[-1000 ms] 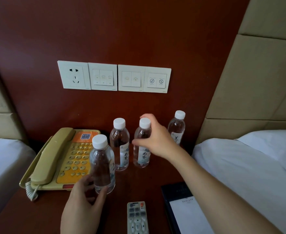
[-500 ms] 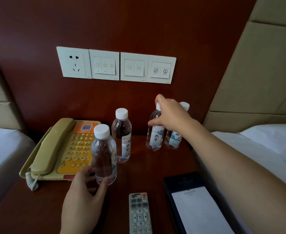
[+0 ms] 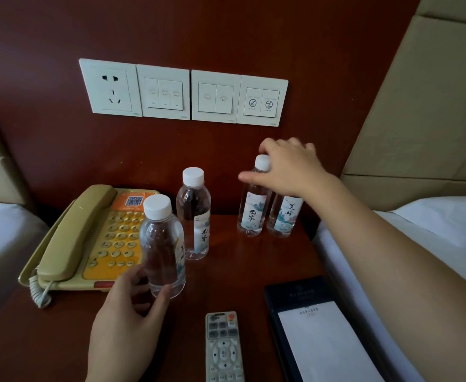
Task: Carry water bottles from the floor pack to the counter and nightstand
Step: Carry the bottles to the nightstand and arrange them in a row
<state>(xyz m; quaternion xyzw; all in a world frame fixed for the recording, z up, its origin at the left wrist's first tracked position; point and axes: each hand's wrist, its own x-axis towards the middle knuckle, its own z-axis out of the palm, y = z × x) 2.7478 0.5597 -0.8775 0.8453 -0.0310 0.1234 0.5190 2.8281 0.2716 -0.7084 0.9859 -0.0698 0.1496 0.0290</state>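
Four clear water bottles with white caps stand on the dark wooden nightstand [image 3: 243, 266]. My left hand [image 3: 124, 326] wraps the base of the front bottle [image 3: 161, 244], which stands upright beside the phone. A second bottle [image 3: 194, 213] stands just behind it. At the back right, a third bottle [image 3: 252, 213] and a fourth bottle [image 3: 285, 216] stand side by side. My right hand [image 3: 289, 169] hovers over their tops with fingers spread and the thumb across the third bottle's neck. It hides the fourth bottle's cap.
A yellow desk phone [image 3: 88, 238] fills the nightstand's left side. A grey remote [image 3: 223, 348] and a dark notepad folder [image 3: 317, 334] lie near the front. Wall switches [image 3: 182, 92] sit above. White beds flank the stand on the left [image 3: 3, 238] and right [image 3: 419, 235].
My right hand carried the third bottle from the middle to the back right and set it beside the fourth, then loosened its fingers. My left hand stayed on the front bottle.
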